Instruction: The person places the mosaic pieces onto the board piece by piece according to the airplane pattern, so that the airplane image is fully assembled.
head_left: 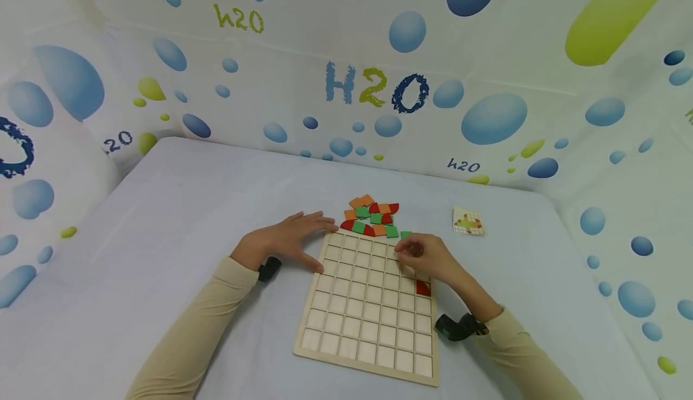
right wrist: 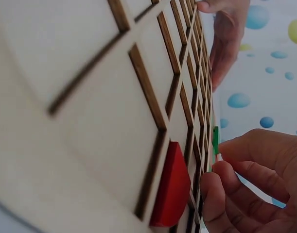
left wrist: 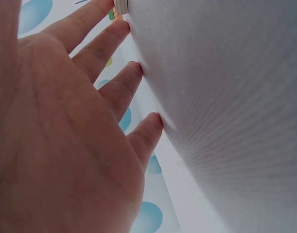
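A pale wooden grid board (head_left: 364, 363) lies on the table, with a red quarter-round piece (head_left: 423, 288) in a cell near its right edge. With fingers spread, my left hand (head_left: 292, 234) rests at the board's upper left; thumb and forefinger touch its edge. In the left wrist view the left hand (left wrist: 75, 116) shows its palm, fingertips on the cloth. My right hand (head_left: 428, 255) is over the board's upper right cells, fingers bent and thumb close to them. In the right wrist view a green piece (right wrist: 215, 140) shows by the thumb; whether it is held is unclear.
Loose orange, green and red pieces (head_left: 361, 212) lie heaped beyond the board's top edge. A small pattern card (head_left: 468, 222) lies at the back right. White cloth (head_left: 238, 183) covers the table, and a printed curtain (head_left: 303, 51) hangs behind.
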A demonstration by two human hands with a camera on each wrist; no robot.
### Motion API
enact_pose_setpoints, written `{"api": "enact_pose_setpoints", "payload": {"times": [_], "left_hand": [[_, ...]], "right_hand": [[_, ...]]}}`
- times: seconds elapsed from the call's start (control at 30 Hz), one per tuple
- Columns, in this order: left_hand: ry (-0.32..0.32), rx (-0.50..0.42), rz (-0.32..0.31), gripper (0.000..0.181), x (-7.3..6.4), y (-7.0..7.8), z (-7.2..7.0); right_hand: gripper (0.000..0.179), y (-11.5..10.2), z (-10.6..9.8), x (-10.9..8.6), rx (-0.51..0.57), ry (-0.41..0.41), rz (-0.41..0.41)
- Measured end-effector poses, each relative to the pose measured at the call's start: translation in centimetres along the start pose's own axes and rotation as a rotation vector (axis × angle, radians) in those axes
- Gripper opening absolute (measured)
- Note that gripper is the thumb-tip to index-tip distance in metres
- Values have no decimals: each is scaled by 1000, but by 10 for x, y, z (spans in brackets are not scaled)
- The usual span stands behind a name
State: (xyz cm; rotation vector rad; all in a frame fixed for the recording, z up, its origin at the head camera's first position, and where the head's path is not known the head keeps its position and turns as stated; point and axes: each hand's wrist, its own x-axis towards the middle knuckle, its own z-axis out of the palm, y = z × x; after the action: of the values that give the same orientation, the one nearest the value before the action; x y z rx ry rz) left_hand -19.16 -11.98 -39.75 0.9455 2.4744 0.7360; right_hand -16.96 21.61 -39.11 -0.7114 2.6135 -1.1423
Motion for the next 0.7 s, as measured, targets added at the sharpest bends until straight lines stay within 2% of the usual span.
{"api": "enact_pose_setpoints", "payload": {"times": [0.3, 0.7], "left_hand": [[-20, 7, -11, 89, 1, 0, 0], [-18, -7, -19, 88, -2, 4, -6]], "right_hand": [[6, -2, -2, 14, -2, -14, -16], [7, -2, -1, 34, 54, -33, 11]]}}
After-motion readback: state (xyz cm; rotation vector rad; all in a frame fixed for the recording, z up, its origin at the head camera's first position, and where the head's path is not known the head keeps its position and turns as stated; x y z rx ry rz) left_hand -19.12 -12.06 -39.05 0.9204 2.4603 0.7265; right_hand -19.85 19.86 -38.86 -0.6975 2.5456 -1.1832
